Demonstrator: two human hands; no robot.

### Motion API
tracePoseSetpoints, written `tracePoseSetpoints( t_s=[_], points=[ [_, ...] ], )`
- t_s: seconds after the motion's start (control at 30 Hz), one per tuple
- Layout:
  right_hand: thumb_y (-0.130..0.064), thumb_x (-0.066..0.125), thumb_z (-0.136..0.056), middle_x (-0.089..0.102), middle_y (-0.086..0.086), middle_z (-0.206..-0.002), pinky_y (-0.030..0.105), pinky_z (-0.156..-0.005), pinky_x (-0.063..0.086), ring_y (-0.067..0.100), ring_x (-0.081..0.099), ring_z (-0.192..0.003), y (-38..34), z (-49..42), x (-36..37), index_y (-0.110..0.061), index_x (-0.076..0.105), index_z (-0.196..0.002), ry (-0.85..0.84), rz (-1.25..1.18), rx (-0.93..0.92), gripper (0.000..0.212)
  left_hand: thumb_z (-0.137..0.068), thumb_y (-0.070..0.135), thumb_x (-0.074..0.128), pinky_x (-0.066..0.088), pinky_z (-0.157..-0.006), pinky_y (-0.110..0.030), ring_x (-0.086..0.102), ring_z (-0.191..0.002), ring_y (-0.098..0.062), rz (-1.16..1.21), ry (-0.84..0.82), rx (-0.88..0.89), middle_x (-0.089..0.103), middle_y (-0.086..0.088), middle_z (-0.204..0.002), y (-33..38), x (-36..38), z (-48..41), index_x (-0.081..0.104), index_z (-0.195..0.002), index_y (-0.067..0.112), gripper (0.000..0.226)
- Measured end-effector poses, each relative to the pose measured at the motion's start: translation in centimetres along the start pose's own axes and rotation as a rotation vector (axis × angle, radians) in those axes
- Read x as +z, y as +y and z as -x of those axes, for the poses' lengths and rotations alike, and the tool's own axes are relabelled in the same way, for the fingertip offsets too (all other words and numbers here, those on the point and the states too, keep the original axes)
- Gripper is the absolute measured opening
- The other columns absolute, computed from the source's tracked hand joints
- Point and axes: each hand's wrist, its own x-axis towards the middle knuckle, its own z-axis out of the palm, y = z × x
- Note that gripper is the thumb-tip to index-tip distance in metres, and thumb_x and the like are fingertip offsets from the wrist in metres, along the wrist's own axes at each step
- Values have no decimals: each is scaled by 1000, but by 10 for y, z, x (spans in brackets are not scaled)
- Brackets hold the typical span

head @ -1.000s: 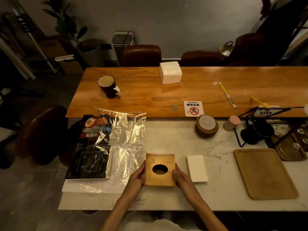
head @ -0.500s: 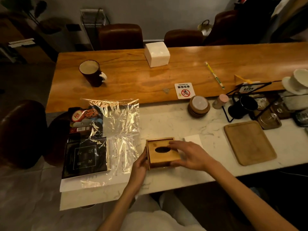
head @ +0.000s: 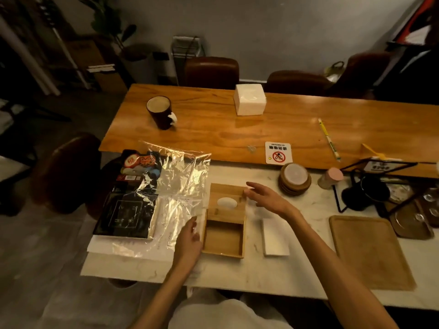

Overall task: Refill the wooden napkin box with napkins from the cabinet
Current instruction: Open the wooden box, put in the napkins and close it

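Between the hands the box [head: 224, 238] now stands open on the tabletop [head: 308, 264]. Half a second ago the lid was still closed over it with the right hand on top; now the lid [head: 226, 202], oval slot showing, lies slid back on the far side, touching the box's far edge, and the inside looks bare wood, empty. The left hand [head: 188, 241] rests against the box's left wall, fingers loosely curled, steadying rather than gripping. The right hand [head: 266, 198] hovers just beyond the lid's right corner, fingers spread and holding nothing, it seems to be letting go. Just right of the box lies a flat white stack [head: 275, 237], napkins perhaps; a taller white block [head: 249, 99] sits well beyond on the far wooden table. So the opening step looks done, and filling is next.
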Motion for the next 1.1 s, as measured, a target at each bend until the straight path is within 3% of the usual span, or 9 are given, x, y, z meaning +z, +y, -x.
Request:
tracePoseSetpoints(
  t_s=[0.07,0.1,0.17,0.27,0.47,0.6,0.8,0.97,1.1],
  points=[
    [-46,62,-89,55,4,-139,29,-96,45,16,54,-119,20,4,-14,-24,42,-144,35,198,3,62,-99,8,48,49,-96,-36,58,-110,-15,-29,190,114,62,2,-119,30,16,25,58,-119,26,28],
    [-46,66,-86,55,1,-139,31,-99,44,17,53,-121,32,5,-21,-26,43,-143,-1,318,43,64,-99,11,49,53,-91,-35,62,-101,-13,38,156,111,65,3,-111,47,29,38,61,-110,25,21],
    [-47,71,-81,50,-1,-144,33,-105,39,18,49,-128,54,5,-31,-28,39,-146,-144,499,155,74,-98,12,53,60,-81,-38,68,-89,-19,297,-56,-116,68,-7,-101,78,59,60,62,-104,18,13],
    [-42,76,-77,45,-1,-148,32,-108,36,19,46,-132,75,5,-38,-25,33,-148,-291,629,196,85,-93,13,62,61,-82,-44,69,-97,-30,604,-272,-601,64,-17,-110,89,117,71,56,-113,11,21],
    [-32,80,-75,50,4,-139,33,-98,45,23,52,-122,83,-3,-39,-16,43,-138,-318,736,134,75,-88,11,68,60,-73,-40,59,-79,-24,628,-127,-729,59,-15,-103,56,194,56,41,-123,10,45],
    [-36,80,-72,55,1,-130,30,-88,49,21,56,-112,88,6,-51,-16,50,-132,-337,667,139,70,-87,6,68,59,-65,-33,63,-99,-29,613,-20,-656,57,-15,-116,47,211,46,31,-129,18,57],
    [-14,83,-69,61,0,-111,22,-83,49,15,58,-101,143,75,-69,-21,54,-111,-49,30,-38,52,-71,30,84,40,-105,-38,35,-135,-29,11,-148,-310,24,-4,-146,42,228,41,25,-147,30,96],
    [1,79,-73,63,4,-119,28,-96,48,16,59,-115,186,127,-57,-12,54,-113,264,-280,-162,49,-79,14,77,40,-85,-5,52,-118,-13,-22,-135,163,52,7,-126,52,232,41,47,-118,29,52],
    [1,72,-81,63,-10,-118,25,-98,47,13,58,-117,197,139,-42,-21,52,-120,401,-342,-163,49,-85,14,72,44,-81,-3,56,-108,-2,-89,-286,266,58,11,-113,51,229,41,45,-114,30,43]
  ],
)
